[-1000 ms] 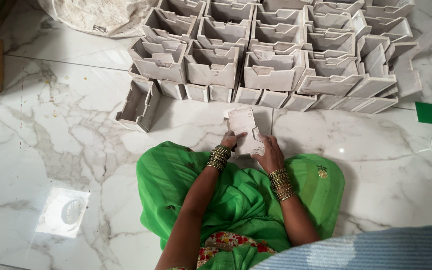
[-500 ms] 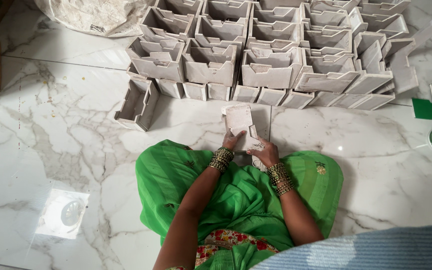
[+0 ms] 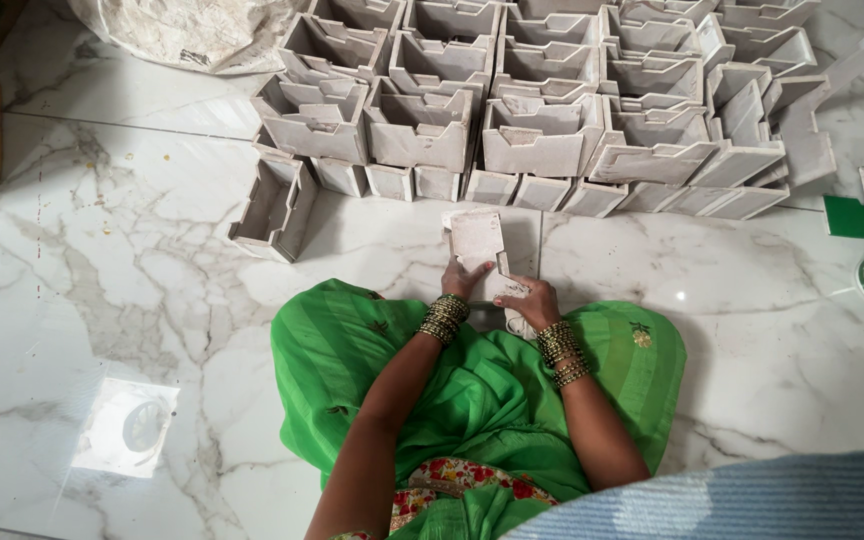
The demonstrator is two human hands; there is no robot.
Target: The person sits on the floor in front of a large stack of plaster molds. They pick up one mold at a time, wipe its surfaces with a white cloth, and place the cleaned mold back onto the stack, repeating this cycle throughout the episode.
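Head view: a person in green sits on the marble floor (image 3: pixel 102 300), both hands on a flat grey notched panel (image 3: pixel 479 240) lying just ahead of the knees, its long axis running away from the body toward the stacked grey open boxes (image 3: pixel 542 100). The left hand (image 3: pixel 464 280) grips the panel's near left edge; the right hand (image 3: pixel 530 300) closes on its near right corner. The boxes look hollow, with one lone box (image 3: pixel 274 208) on its side, apart.

Left hand (image 3: pixel 464 282) and right hand (image 3: pixel 532 300) close together, seemingly gripping.
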